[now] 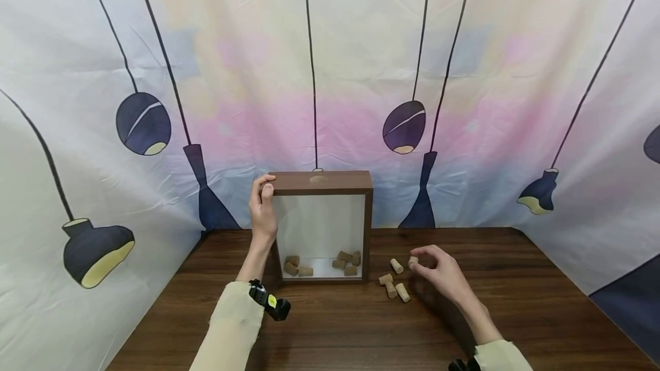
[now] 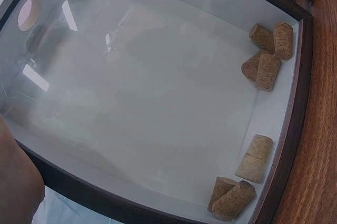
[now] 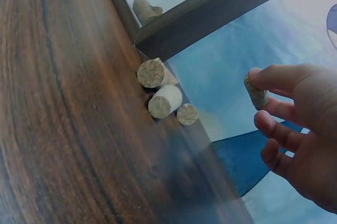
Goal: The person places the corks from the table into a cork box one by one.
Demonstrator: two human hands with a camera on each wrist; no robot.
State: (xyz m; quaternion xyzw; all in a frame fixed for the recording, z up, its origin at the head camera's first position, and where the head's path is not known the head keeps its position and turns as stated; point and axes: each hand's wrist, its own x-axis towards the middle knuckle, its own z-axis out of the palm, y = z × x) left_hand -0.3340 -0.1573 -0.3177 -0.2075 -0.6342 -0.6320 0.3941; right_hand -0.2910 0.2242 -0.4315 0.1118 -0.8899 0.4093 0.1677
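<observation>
A brown wooden display box (image 1: 368, 233) with a clear front stands upright on the table, an oval hole (image 1: 318, 179) in its top. My left hand (image 1: 263, 213) grips its upper left corner, thumb on the front edge. Inside, corks lie along the bottom in two groups: one at the left (image 2: 254, 159), the other at the right (image 2: 268, 71). My right hand (image 1: 447, 278) pinches a cork (image 3: 257, 93) between thumb and fingertips, right of the box. Beside that hand, several loose corks (image 1: 402, 292) lie on the tabletop.
The dark wooden table (image 1: 335, 331) reaches back to a hanging cloth (image 1: 350, 73) printed with lamps, close behind the box. A black wrist camera (image 1: 270, 300) is strapped over the left sleeve (image 1: 229, 325).
</observation>
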